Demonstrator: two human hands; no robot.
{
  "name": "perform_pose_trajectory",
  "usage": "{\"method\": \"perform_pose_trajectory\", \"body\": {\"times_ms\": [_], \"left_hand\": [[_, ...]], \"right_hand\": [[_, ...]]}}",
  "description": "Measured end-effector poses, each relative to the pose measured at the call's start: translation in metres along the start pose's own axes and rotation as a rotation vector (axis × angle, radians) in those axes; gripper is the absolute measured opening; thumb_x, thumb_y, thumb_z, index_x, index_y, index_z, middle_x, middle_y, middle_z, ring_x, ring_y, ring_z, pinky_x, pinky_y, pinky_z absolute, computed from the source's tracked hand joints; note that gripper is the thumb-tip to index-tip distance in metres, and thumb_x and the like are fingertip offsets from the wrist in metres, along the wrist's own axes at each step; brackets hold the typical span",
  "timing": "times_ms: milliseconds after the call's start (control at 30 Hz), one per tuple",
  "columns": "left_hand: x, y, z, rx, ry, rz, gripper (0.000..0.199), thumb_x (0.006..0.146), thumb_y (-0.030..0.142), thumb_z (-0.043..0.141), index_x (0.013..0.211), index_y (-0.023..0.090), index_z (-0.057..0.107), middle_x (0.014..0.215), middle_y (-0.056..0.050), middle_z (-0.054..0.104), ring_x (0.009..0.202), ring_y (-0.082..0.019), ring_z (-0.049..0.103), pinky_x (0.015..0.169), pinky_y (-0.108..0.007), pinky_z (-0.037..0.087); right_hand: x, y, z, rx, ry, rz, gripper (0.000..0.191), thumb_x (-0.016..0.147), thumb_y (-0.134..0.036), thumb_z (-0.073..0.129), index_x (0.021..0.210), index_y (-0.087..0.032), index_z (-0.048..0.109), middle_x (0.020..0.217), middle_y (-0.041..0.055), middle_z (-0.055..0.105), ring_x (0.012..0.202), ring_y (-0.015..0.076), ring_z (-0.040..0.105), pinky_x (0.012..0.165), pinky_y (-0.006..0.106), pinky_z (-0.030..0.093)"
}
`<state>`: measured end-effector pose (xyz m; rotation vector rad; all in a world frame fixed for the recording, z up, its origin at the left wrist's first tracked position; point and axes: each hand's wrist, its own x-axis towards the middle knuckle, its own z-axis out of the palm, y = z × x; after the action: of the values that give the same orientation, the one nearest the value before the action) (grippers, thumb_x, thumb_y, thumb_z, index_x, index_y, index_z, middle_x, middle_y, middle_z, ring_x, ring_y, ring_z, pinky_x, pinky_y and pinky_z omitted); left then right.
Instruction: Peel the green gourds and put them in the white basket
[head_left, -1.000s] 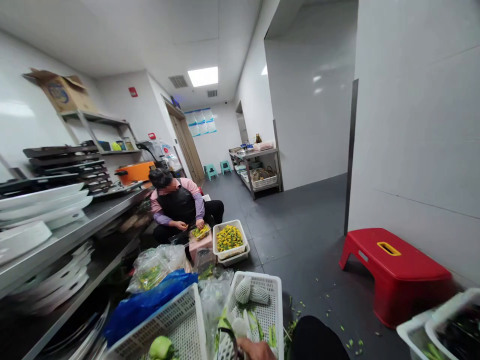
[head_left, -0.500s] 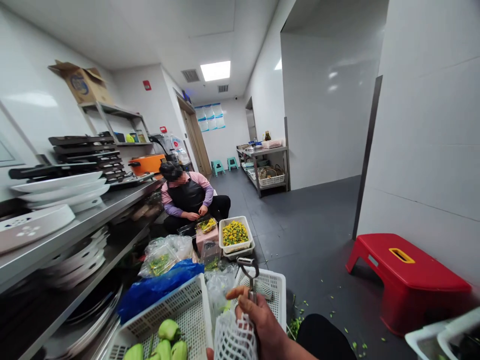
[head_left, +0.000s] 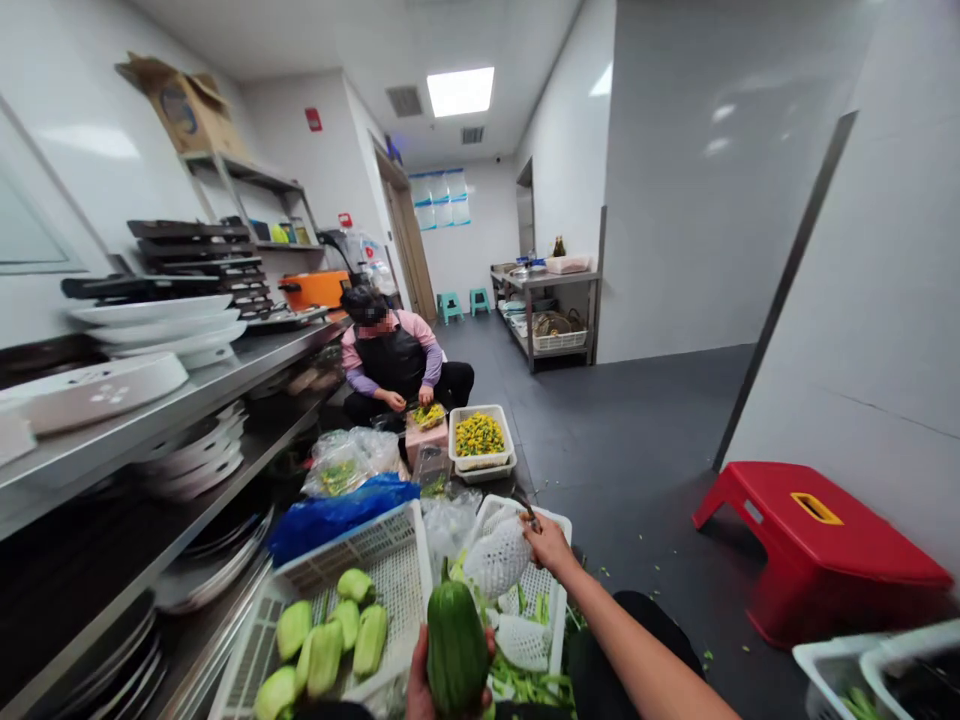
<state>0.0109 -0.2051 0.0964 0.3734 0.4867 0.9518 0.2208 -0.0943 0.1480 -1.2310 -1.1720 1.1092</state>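
Observation:
My left hand point(head_left: 420, 683) is wrapped round a dark green, ribbed squash point(head_left: 456, 645), held upright with its stem on top. Above the right-hand basket point(head_left: 556, 620), my right hand point(head_left: 549, 545) is closed on a white foam net sleeve point(head_left: 496, 560) and a peeler point(head_left: 531, 517), of which only a dark end shows. Green peelings point(head_left: 525, 685) and another foam net point(head_left: 523, 642) lie in that basket. Several peeled pale green squashes point(head_left: 324, 655) rest in the white basket point(head_left: 409, 560) to the left.
A co-worker point(head_left: 390, 355) sits ahead, handling yellow and green pieces beside a full white basket point(head_left: 480, 436). A blue plastic bag point(head_left: 341, 520) lies beyond my left basket. A steel shelf with dishes point(head_left: 217, 385) runs along the left. On the right stands a red stool point(head_left: 810, 550).
The foam net has come off the squash and moved right and away in my right hand, along with the peeler. The dark green squash is bare in my left hand. The view has shifted slightly.

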Motion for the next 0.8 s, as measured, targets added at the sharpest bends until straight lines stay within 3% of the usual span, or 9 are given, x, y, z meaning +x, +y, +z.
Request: {"method": "perform_pose_trajectory", "body": {"times_ms": [100, 167, 267, 433, 533, 667, 800], "left_hand": [[0.005, 0.007, 0.0, -0.207, 0.267, 0.012, 0.044, 0.069, 0.057, 0.063, 0.089, 0.018, 0.065, 0.085, -0.009, 0.07, 0.083, -0.023, 0.065, 0.064, -0.034, 0.053], [0.004, 0.012, 0.007, -0.257, 0.358, 0.015, 0.05, 0.07, 0.06, 0.059, 0.09, 0.015, 0.064, 0.081, -0.01, 0.07, 0.079, -0.023, 0.065, 0.066, -0.035, 0.052], [0.005, 0.016, 0.021, -0.237, 0.299, 0.07, 0.058, 0.07, 0.063, 0.056, 0.094, 0.01, 0.063, 0.079, -0.013, 0.069, 0.074, -0.023, 0.065, 0.072, -0.04, 0.051], [0.024, 0.022, 0.029, -0.131, 0.132, 0.172, 0.041, 0.073, 0.043, 0.062, 0.097, 0.009, 0.062, 0.085, -0.014, 0.069, 0.085, -0.027, 0.064, 0.083, -0.046, 0.047], [0.036, 0.031, 0.024, -0.077, 0.115, 0.219, 0.046, 0.074, 0.044, 0.061, 0.104, 0.009, 0.058, 0.092, -0.014, 0.067, 0.093, -0.029, 0.062, 0.086, -0.049, 0.045], [0.044, 0.038, 0.019, 0.006, 0.159, 0.231, 0.047, 0.073, 0.044, 0.062, 0.104, 0.01, 0.057, 0.092, -0.014, 0.067, 0.092, -0.029, 0.063, 0.086, -0.047, 0.046], [0.043, 0.032, 0.021, 0.084, 0.164, 0.294, 0.042, 0.071, 0.039, 0.064, 0.098, 0.007, 0.06, 0.087, -0.015, 0.068, 0.092, -0.031, 0.063, 0.086, -0.044, 0.046]], "right_hand": [[-0.003, 0.021, -0.007, -0.082, -0.051, 0.095, 0.023, 0.072, -0.035, 0.059, 0.087, -0.018, 0.064, 0.054, -0.0078, 0.053, 0.038, 0.0054, 0.045, 0.043, 0.017, 0.034], [-0.004, 0.023, -0.008, -0.116, -0.087, 0.127, 0.028, 0.073, -0.034, 0.058, 0.096, -0.018, 0.062, 0.061, -0.0059, 0.057, 0.038, 0.0043, 0.046, 0.041, 0.016, 0.033], [-0.017, 0.017, 0.001, -0.127, -0.181, 0.154, 0.045, 0.077, -0.045, 0.052, 0.111, -0.018, 0.054, 0.073, -0.0018, 0.061, 0.036, 0.0052, 0.047, 0.037, 0.018, 0.033], [-0.063, 0.0, 0.024, -0.076, -0.449, 0.144, 0.049, 0.08, -0.056, 0.047, 0.113, -0.02, 0.054, 0.063, -0.004, 0.059, 0.031, 0.0049, 0.038, 0.033, 0.018, 0.028], [-0.081, -0.006, 0.022, -0.055, -0.446, 0.108, 0.042, 0.081, -0.053, 0.05, 0.109, -0.021, 0.058, 0.056, -0.0067, 0.051, 0.036, 0.0057, 0.036, 0.038, 0.019, 0.027], [-0.084, -0.015, 0.012, -0.098, -0.454, 0.014, 0.038, 0.086, -0.048, 0.045, 0.109, -0.021, 0.058, 0.051, -0.0075, 0.043, 0.043, 0.0094, 0.039, 0.046, 0.022, 0.031], [-0.071, -0.031, 0.018, -0.273, -0.413, -0.135, 0.031, 0.089, -0.039, 0.04, 0.106, -0.02, 0.058, 0.071, 0.0006, 0.059, 0.068, 0.0168, 0.055, 0.065, 0.028, 0.041]]}}
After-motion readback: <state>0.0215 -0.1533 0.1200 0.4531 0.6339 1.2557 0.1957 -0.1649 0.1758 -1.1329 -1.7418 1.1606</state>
